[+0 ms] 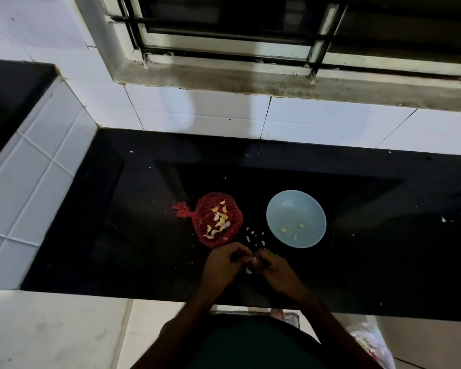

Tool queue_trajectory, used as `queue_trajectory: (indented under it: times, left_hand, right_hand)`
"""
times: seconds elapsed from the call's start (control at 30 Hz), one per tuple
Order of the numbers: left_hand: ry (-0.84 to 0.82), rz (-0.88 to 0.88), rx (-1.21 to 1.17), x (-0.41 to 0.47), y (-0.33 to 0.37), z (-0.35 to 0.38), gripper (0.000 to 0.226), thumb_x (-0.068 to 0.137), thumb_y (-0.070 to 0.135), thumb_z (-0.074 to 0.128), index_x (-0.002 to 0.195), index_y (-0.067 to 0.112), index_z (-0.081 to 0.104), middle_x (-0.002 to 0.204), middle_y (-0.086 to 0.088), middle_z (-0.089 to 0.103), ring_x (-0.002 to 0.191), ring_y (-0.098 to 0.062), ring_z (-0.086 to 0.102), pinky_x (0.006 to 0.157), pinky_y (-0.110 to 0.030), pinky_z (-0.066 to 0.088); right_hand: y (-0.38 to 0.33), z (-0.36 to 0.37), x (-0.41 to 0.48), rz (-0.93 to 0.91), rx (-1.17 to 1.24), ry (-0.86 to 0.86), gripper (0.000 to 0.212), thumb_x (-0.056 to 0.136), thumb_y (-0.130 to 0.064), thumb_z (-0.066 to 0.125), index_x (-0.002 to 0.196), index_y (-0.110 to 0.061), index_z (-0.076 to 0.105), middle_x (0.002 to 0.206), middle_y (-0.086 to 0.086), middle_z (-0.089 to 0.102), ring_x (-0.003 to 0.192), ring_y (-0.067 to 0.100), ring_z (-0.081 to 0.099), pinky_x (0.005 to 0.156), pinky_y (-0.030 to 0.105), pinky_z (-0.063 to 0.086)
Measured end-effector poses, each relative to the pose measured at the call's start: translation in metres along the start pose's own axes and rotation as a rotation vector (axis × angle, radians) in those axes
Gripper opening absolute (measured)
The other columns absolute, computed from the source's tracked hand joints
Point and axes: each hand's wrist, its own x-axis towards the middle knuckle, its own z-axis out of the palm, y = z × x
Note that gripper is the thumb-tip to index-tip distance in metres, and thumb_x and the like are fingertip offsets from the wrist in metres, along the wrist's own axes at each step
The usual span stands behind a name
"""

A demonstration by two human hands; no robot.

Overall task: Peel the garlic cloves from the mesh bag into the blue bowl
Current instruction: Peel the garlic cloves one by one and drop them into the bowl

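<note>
Between our two hands, over the near part of the black counter (pixel 117 209), we hold one small pale garlic clove (pixel 249 270). It is mostly hidden by the fingers. The left hand (pixel 221 265) and the right hand (pixel 274 270) both have curled fingers, and their tips meet and pinch this clove. Just behind the left hand lies one red mesh bag (pixel 205 209), flat on the counter, with a knotted tail to its left. On it lie unpeeled cloves (pixel 218 218), about ten, but they overlap and we cannot count them exactly. To the right of the bag, not touching it, stands one blue bowl (pixel 277 206) with three peeled cloves (pixel 283 229) inside, well apart from each other. Between bag and bowl several white peel scraps (pixel 248 238) are scattered. Behind the counter are white tiles (pixel 197 113) and one barred window (pixel 250 35).
</note>
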Motion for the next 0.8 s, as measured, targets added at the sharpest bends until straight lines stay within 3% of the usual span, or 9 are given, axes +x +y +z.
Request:
queue_trajectory:
  times: [0.1, 0.23, 0.33, 0.47, 0.6, 0.7, 0.8]
  left_hand:
    - [0.003, -0.016, 0.047, -0.001, -0.002, 0.001, 0.014, 0.086, 0.020, 0.079, 0.095, 0.030, 0.074, 0.092, 0.018, 0.075, 0.086, 0.003, 0.070, 0.086, -0.035, 0.059]
    - [-0.036, -0.047, 0.118, 0.000, -0.008, 0.001, 0.013, 0.087, 0.024, 0.079, 0.096, 0.032, 0.075, 0.092, 0.020, 0.075, 0.086, 0.007, 0.068, 0.086, -0.031, 0.058]
    - [-0.083, -0.049, 0.124, 0.002, -0.013, 0.000, 0.013, 0.088, 0.023, 0.078, 0.099, 0.030, 0.075, 0.095, 0.017, 0.075, 0.089, 0.005, 0.069, 0.089, -0.032, 0.058]
    - [-0.069, -0.053, 0.133, 0.002, -0.017, 0.001, 0.013, 0.085, 0.028, 0.082, 0.096, 0.031, 0.074, 0.092, 0.017, 0.075, 0.084, 0.004, 0.070, 0.083, -0.030, 0.059]
    - [-0.073, -0.109, 0.187, 0.000, -0.018, -0.001, 0.012, 0.090, 0.024, 0.075, 0.099, 0.031, 0.075, 0.092, 0.018, 0.075, 0.081, 0.006, 0.068, 0.081, -0.027, 0.058]
    - [-0.012, -0.161, 0.227, 0.001, -0.022, -0.005, 0.014, 0.092, 0.023, 0.071, 0.095, 0.037, 0.072, 0.091, 0.022, 0.073, 0.082, 0.006, 0.067, 0.081, -0.028, 0.058]
    - [0.019, -0.189, 0.252, 0.002, -0.028, -0.004, 0.016, 0.093, 0.021, 0.070, 0.092, 0.037, 0.071, 0.089, 0.022, 0.073, 0.080, 0.006, 0.067, 0.080, -0.032, 0.059]
  right_hand:
    - [0.002, -0.007, 0.001, -0.024, -0.093, -0.042, 0.036, 0.091, -0.054, 0.051, 0.089, -0.021, 0.066, 0.086, -0.010, 0.068, 0.083, 0.003, 0.065, 0.078, 0.027, 0.050]
    - [0.009, -0.011, 0.006, -0.063, -0.243, -0.073, 0.017, 0.094, -0.039, 0.057, 0.095, -0.026, 0.068, 0.089, -0.013, 0.067, 0.085, 0.001, 0.064, 0.076, 0.023, 0.047]
    - [0.008, -0.007, 0.008, -0.067, -0.271, -0.108, 0.023, 0.099, -0.037, 0.059, 0.092, -0.017, 0.066, 0.086, -0.008, 0.064, 0.083, 0.005, 0.059, 0.072, 0.020, 0.043]
    - [0.003, -0.010, 0.005, -0.095, -0.295, -0.081, 0.026, 0.096, -0.045, 0.057, 0.080, -0.024, 0.057, 0.077, -0.016, 0.056, 0.076, 0.000, 0.055, 0.066, 0.008, 0.035]
    - [0.004, -0.011, 0.004, -0.077, -0.454, -0.033, 0.021, 0.097, -0.045, 0.050, 0.087, -0.027, 0.049, 0.083, -0.009, 0.060, 0.082, 0.009, 0.061, 0.069, 0.023, 0.038]
    - [0.000, -0.005, 0.004, -0.052, -0.648, -0.038, 0.015, 0.095, -0.039, 0.052, 0.097, -0.025, 0.058, 0.103, -0.004, 0.067, 0.100, 0.020, 0.064, 0.077, 0.031, 0.045]
    - [-0.010, 0.002, 0.004, -0.026, -0.756, -0.087, 0.019, 0.092, -0.033, 0.054, 0.105, -0.024, 0.064, 0.110, -0.001, 0.068, 0.105, 0.023, 0.064, 0.079, 0.033, 0.048]
